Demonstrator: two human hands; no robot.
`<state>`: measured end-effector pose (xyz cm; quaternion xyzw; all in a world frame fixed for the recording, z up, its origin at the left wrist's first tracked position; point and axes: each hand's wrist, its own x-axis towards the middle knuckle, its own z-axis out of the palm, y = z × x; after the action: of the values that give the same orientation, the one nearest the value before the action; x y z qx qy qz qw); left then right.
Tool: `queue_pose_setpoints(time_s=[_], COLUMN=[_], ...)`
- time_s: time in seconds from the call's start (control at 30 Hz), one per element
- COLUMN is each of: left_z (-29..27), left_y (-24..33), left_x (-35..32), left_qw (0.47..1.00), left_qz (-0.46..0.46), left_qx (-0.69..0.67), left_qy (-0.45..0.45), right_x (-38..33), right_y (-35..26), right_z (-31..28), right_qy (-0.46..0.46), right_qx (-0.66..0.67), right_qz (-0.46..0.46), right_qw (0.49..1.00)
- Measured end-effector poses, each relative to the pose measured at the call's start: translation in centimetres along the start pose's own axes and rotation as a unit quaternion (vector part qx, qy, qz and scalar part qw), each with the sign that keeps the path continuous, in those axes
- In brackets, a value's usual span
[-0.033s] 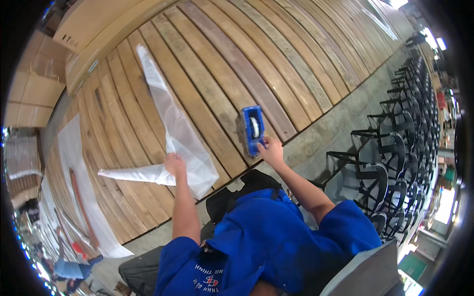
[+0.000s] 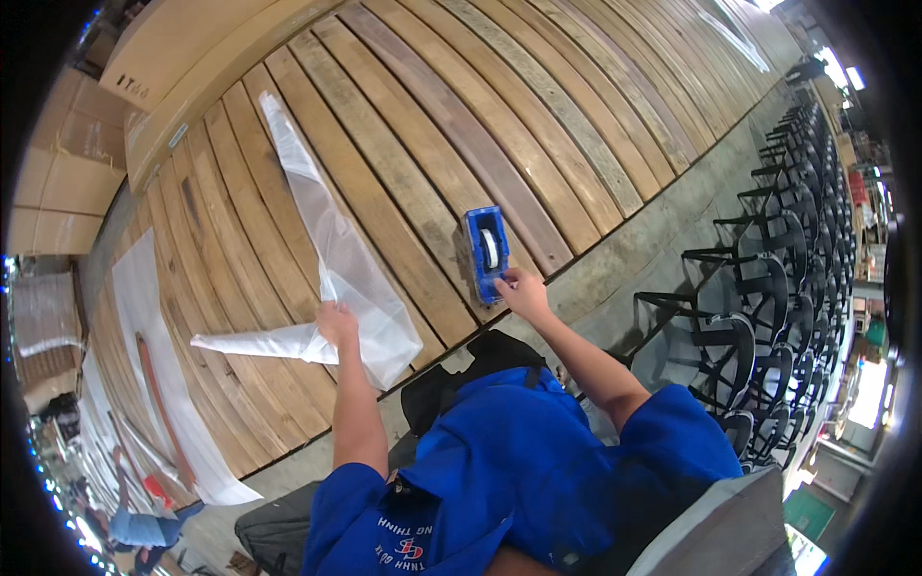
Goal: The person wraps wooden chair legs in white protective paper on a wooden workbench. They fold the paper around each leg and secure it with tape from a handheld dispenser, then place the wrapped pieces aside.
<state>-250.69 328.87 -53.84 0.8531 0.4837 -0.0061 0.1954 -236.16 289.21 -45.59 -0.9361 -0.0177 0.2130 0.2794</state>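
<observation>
My left hand (image 2: 336, 324) is closed on a bent piece of thin white foam wrap (image 2: 370, 278). One arm of the wrap runs away from me and the other points left, both lying on the wooden slats. At the near end of a blue tape dispenser (image 2: 477, 240), my right hand (image 2: 521, 293) has its fingers pinched together against it. A roll of whitish tape (image 2: 490, 250) sits inside the dispenser, which rests on the slats. Whether the fingertips also grip a strip of tape is too small to tell.
The slatted wooden platform (image 2: 461, 125) fills the middle. Large cardboard boxes (image 2: 192, 58) stand at the far left. A white sheet (image 2: 144, 288) with a curved brown wooden piece (image 2: 163, 408) lies left. Rows of black chair frames (image 2: 711, 336) stand right. Another person (image 2: 144, 526) is at lower left.
The hands, wrap and dispenser keep their places relative to each other; the whole view has shifted very slightly.
</observation>
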Motion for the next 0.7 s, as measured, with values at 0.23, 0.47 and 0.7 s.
queue_pose_setpoints(time_s=[0.23,0.47,0.7], left_z=[0.5,0.7,2.8], left_y=[0.3,1.6,-1.1], left_x=[-0.6,-3.6,-3.4], left_qw=[0.999,0.998,0.991], left_qz=[0.003,-0.033,0.068], left_qx=[-0.025,-0.033,-0.068], left_qy=[0.046,0.046,0.095], right_x=[4.5,-3.0,-5.0], right_y=[1.7,-0.3,1.3], right_z=[0.1,-0.8,3.0], right_qy=[-0.163,-0.038,-0.015], right_qx=[0.285,0.366,0.164], right_qz=[0.095,0.103,0.127], right_qw=[0.94,0.924,0.978])
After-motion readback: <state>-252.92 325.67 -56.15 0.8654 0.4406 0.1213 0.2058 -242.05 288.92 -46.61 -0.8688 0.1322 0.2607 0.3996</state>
